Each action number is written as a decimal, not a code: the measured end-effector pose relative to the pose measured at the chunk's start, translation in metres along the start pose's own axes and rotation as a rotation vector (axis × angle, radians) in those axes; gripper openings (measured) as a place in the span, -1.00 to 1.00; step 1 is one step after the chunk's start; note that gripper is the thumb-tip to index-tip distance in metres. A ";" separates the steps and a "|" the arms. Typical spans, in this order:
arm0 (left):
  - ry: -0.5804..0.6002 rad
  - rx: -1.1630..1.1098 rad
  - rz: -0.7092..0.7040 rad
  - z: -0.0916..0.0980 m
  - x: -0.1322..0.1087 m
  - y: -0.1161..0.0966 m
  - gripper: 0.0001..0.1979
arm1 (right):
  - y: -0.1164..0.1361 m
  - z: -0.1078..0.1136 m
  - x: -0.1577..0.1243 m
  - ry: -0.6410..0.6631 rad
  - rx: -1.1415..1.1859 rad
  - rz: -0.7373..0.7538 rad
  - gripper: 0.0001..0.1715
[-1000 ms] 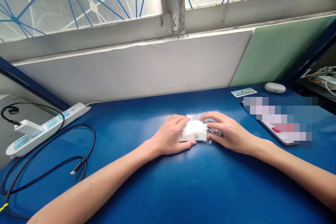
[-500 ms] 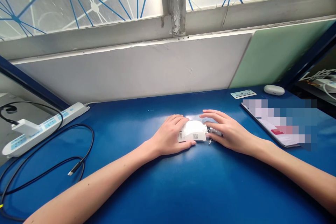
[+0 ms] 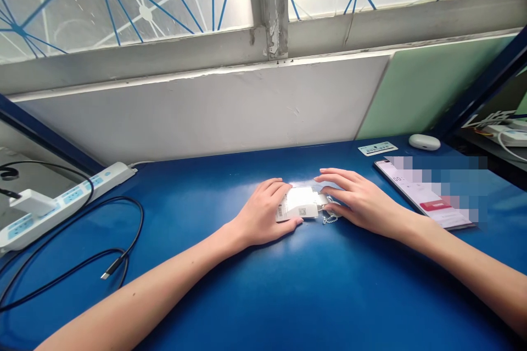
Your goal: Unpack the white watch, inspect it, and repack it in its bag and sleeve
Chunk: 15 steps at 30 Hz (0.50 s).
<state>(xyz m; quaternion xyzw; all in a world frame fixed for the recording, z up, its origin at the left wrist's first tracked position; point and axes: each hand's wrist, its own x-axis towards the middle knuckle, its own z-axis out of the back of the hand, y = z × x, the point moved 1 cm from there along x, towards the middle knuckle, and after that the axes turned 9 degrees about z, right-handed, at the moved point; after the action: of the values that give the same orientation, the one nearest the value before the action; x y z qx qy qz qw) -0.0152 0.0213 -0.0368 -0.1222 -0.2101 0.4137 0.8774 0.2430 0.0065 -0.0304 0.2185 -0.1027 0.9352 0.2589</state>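
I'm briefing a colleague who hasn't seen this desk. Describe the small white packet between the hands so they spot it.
At the middle of the blue table, the left hand and right hand flank a small white packet. Unlike the white power strip far left and the oval case far right, it bears a barcode label, with a bead chain beside it.

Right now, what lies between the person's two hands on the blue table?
Head view: a small white packet between left hand and right hand, with a bead chain at its right end.
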 end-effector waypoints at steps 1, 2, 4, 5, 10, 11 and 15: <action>-0.005 0.004 0.003 0.000 0.000 0.000 -0.41 | -0.002 0.000 -0.001 0.007 -0.004 -0.002 -0.79; -0.011 0.007 0.006 0.000 0.000 0.000 -0.42 | -0.004 0.000 -0.002 0.014 -0.004 -0.006 -0.79; -0.015 0.015 0.013 0.000 0.000 -0.001 -0.43 | -0.009 -0.001 -0.004 0.028 0.004 -0.017 -0.79; -0.013 0.019 0.016 0.001 0.000 -0.001 -0.44 | -0.012 -0.001 -0.006 0.034 0.013 -0.024 -0.79; 0.001 0.007 0.020 0.001 0.000 -0.001 -0.44 | -0.021 0.001 -0.013 0.114 0.092 -0.064 -0.74; 0.007 0.001 0.018 0.001 0.000 -0.001 -0.43 | -0.022 0.002 -0.014 0.136 0.112 -0.079 -0.73; 0.042 -0.009 0.008 0.001 0.000 0.000 -0.43 | -0.021 0.008 -0.015 0.157 0.139 -0.114 -0.69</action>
<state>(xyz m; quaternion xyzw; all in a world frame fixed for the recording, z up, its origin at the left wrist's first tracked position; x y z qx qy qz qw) -0.0157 0.0214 -0.0356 -0.1358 -0.1929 0.4135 0.8794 0.2688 0.0152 -0.0282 0.1677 -0.0044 0.9380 0.3033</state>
